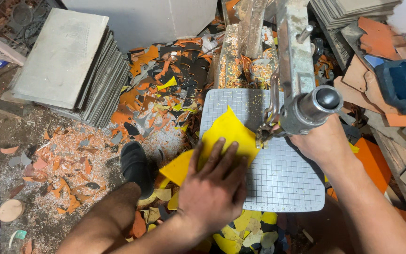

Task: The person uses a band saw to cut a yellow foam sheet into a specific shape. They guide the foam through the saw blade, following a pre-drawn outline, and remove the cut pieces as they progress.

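Presently, item one: my left hand (214,188), laid flat with fingers spread, pressing down on a thin yellow sheet of foam-like material (222,141) rather than closed around it. Item two: my right hand (323,141), near the sheet's far edge beneath the grey metal cutting machine arm with a round steel knob (306,89); whether its fingers grasp anything I cannot tell, the machine hiding them. The sheet lies on a grey gridded cutting table (283,178), one corner overhanging the near left edge, its right edge by the blade. Progress, as I judge it: the sheet looks mostly whole, so the cut seems at an early stage, with most of the shaping left. Surroundings: heaped orange, black and yellow offcuts (165,94) behind the table, more yellow scraps below it; a stack of grey flat boards (76,70) to the left; a black sandal on my foot (135,164); a dusty floor strewn with orange chips (62,164); brown sheets piled at right.
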